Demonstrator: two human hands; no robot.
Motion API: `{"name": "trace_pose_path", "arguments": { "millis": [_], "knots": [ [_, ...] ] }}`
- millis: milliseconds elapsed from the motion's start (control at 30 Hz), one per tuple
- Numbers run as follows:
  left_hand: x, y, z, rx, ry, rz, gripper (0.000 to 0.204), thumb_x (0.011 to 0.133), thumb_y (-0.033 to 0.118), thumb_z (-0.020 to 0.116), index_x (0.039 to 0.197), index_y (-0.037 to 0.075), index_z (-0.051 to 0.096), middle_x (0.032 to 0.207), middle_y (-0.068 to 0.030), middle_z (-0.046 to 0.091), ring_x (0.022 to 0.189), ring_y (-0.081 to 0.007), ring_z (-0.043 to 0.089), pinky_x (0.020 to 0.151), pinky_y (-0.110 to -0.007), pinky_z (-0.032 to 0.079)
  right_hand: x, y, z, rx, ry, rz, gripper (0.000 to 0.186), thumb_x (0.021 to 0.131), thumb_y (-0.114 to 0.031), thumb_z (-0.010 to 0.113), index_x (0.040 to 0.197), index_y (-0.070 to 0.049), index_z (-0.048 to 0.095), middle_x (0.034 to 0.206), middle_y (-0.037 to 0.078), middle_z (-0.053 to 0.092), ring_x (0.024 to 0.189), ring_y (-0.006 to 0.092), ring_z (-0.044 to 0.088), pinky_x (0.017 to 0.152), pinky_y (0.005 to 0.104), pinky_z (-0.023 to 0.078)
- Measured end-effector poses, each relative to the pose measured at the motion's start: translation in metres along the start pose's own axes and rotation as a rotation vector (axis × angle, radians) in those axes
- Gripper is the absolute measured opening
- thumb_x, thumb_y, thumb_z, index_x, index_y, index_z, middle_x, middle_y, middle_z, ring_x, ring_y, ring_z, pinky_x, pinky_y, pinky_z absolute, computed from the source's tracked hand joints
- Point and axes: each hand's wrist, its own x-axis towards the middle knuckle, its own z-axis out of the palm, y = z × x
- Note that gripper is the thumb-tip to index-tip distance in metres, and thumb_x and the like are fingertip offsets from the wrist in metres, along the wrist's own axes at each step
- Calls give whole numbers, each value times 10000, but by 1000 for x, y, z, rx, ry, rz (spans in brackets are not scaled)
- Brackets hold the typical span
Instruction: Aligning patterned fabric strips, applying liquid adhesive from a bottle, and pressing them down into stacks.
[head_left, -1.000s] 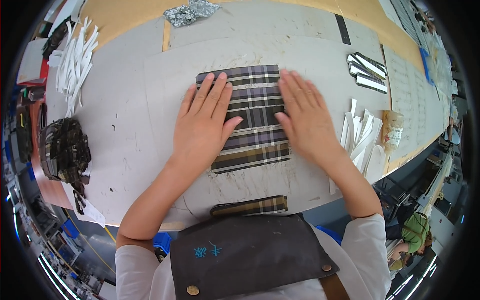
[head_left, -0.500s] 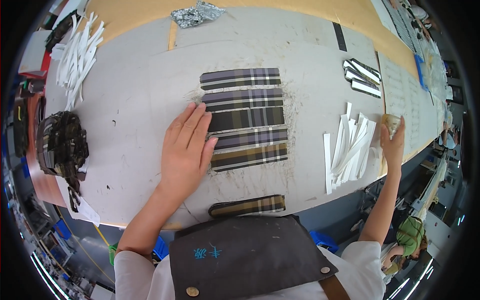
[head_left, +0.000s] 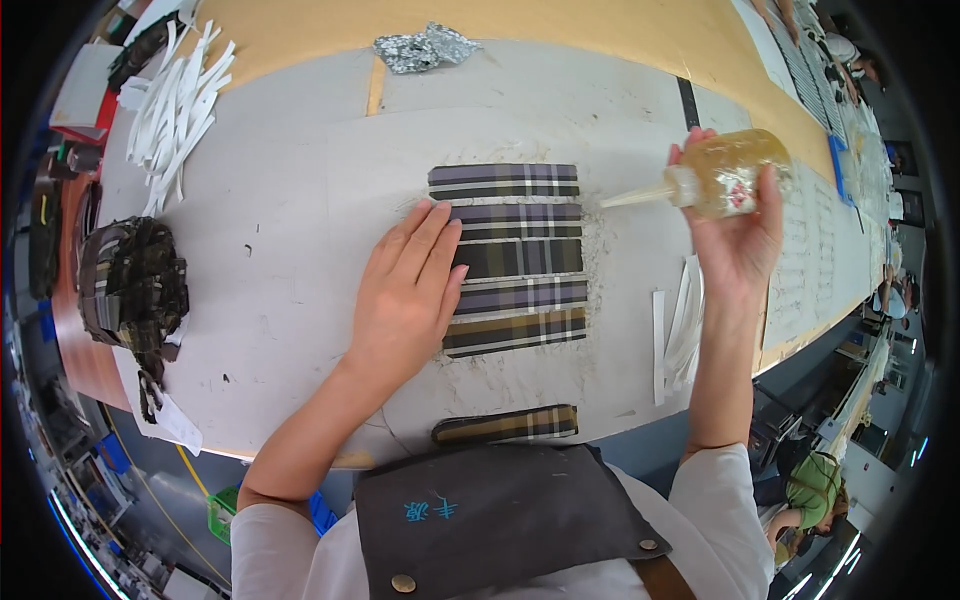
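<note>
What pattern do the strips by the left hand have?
The strips are plaid: purple, black, brown and white; best in the head view.

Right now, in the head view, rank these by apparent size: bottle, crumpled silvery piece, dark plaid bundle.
1. Dark plaid bundle
2. Bottle, perhaps enlarged by being nearer the camera in the right hand
3. Crumpled silvery piece

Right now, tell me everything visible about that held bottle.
The bottle looks like translucent plastic, rounded, with amber contents, a reddish mark and a long, pale, tapering nozzle. The right hand grips its body, holding it roughly sideways over the gray tabletop. The nozzle points left, its tip short of the plaid strips.
</note>
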Motion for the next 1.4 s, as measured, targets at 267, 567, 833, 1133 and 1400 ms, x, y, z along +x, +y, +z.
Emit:
{"name": "trace_pose_path", "arguments": {
  "millis": [267,567,833,1133,1400],
  "knots": [
    [-1,-8,6,-3,23,-44,363,794,9,653,1138,-71,573,1275,-162,536,1173,-354,497,944,-417,452,10,46,11,-50,52,68,463,869,-144,647,1255,-26,420,1256,207,492,1237,410,447,1079,597,335],
    [1,-13,4,3,68,-26,346,763,25,669,1086,-75,599,1210,-181,548,1107,-354,508,929,-390,462,12,65,24,-290,-144,47,564,846,-56,618,1345,-31,357,1396,249,374,1339,473,290,1103,640,245],
    [74,-62,-8,-2,258,14,281,816,-11,616,1097,-16,619,1115,-169,615,995,-341,571,846,-408,483,20,62,22,-232,-105,27,541,851,-82,625,1330,-39,377,1361,223,429,1321,441,347,1110,607,265],
    [152,-106,-9,166,-88,-73,297,865,176,651,1112,11,643,1052,-91,658,940,-251,602,790,-356,492,21,56,29,-196,-153,-47,593,870,-150,631,1369,-43,330,1374,235,409,1326,434,341,1118,545,285],
    [72,-30,-58,-1531,-20,-670,352,944,192,575,1228,-16,567,987,-43,653,840,-103,608,707,-257,506,3,66,56,-214,-237,-22,649,862,-245,648,1384,-50,315,1377,237,406,1327,432,340,1112,556,296]
  ]
}}
